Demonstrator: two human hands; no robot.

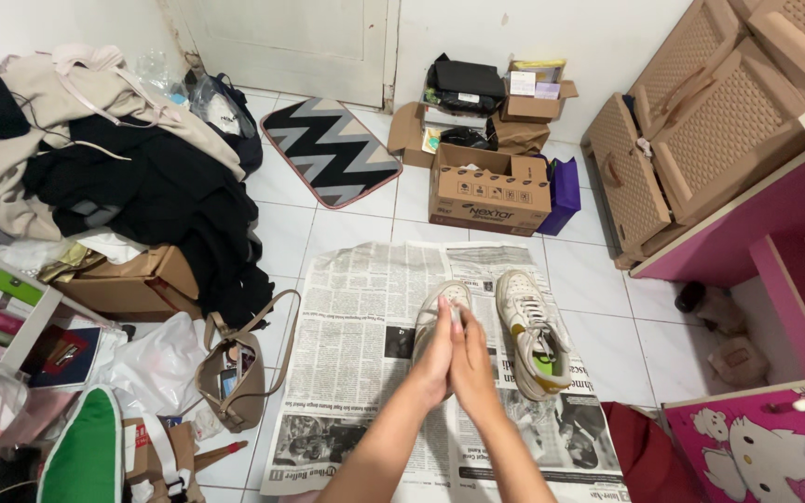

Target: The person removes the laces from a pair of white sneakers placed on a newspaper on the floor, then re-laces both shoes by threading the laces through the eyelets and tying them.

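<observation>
Apparently both hands [454, 359] around white sneaker [440, 312], grip closed.

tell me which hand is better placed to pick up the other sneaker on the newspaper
The right hand, probably. Both hands are pressed together around one white sneaker; the other sneaker lies on the newspaper just to the right, so the left hand would have to cross over.

Two shoes on newspaper [356, 345] spread on the floor.
Left shoe [442, 312] on the newspaper, both hands' grip around it: left hand [432, 359], right hand [473, 368]. Right shoe [533, 331] on the newspaper, just right of them. Handbag [235, 368] touches the newspaper's left edge. Cardboard box [489, 196] and doormat [331, 149] behind the newspaper. Clothes pile [132, 177] far left.
</observation>
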